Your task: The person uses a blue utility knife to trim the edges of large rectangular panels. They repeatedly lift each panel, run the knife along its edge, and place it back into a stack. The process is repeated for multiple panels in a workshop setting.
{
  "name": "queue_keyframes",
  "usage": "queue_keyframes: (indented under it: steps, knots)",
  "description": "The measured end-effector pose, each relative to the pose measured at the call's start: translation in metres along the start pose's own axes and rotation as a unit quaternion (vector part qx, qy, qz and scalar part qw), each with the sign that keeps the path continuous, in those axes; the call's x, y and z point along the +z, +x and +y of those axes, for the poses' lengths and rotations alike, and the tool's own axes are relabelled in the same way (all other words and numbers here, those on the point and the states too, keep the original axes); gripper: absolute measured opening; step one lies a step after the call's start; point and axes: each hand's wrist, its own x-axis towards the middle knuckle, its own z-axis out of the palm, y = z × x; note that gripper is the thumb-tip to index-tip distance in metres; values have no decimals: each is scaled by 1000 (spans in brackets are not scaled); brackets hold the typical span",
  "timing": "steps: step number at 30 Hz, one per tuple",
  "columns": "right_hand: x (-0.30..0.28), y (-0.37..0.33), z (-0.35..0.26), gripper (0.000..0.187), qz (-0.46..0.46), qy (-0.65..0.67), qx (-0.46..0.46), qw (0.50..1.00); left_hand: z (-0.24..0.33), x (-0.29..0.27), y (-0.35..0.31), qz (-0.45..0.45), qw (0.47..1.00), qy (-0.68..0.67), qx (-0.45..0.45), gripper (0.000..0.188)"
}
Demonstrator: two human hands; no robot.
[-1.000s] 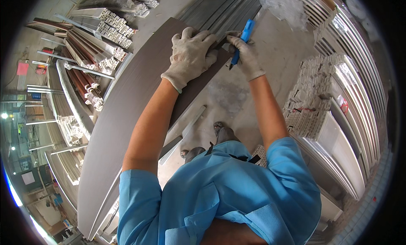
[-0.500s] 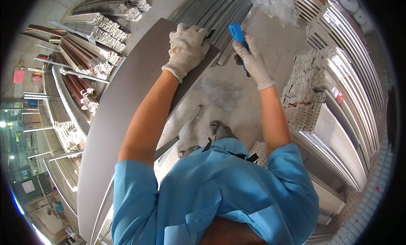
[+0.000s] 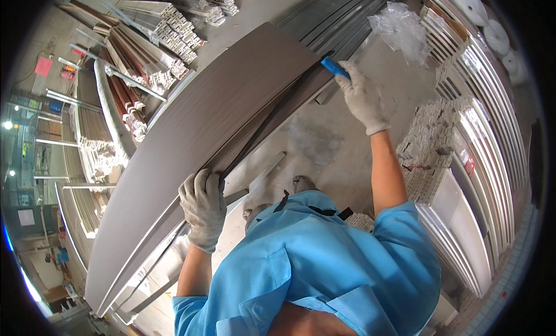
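A long grey-brown panel (image 3: 191, 110) lies diagonally on my left. A thin black strip (image 3: 259, 133) runs slack along its right edge, from the far corner to my left hand. My left hand (image 3: 202, 205), in an off-white glove, is closed on the strip at the panel's near edge; the fingertips are partly hidden. At the far right corner of the panel, my gloved right hand (image 3: 363, 97) grips a blue tool (image 3: 335, 68). Its tip meets the strip's end there; what kind of tool it is cannot be made out.
Bundles of long profiles (image 3: 174, 37) rest on racks to the left. Stacks of pale panels (image 3: 463, 208) stand close on the right. Crumpled clear plastic film (image 3: 399, 32) lies at the far right, beside dark profiles (image 3: 341, 20). A metal bar (image 3: 267, 169) lies near my feet.
My left hand has slid from the panel's far end to its near edge, drawing the black strip along. My right hand has brought the blue tool down to the far corner.
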Motion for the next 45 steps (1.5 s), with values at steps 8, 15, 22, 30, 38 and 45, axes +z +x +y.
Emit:
queue_keyframes:
  steps: [8,15,22,30,38,45]
  knots:
    - [-20,-16,-2,42,-53,466,242,850,-46,-54,17,-215,862,-409,-207,21]
    - [-26,-25,-16,49,-24,150,221,963,-85,-53,3,-132,947,-293,-7,9]
    - [-5,-9,-57,40,-21,-78,207,975,-115,-33,9,-149,948,-217,177,19]
    - [8,10,-82,37,-46,-177,244,952,-127,-13,8,-133,922,-306,198,21]
    - [29,-60,-175,32,-39,-153,146,977,-127,-9,9,-140,922,-309,189,19]
    - [53,-145,-291,30,-17,-20,43,999,-126,-14,16,-190,918,-302,171,21]
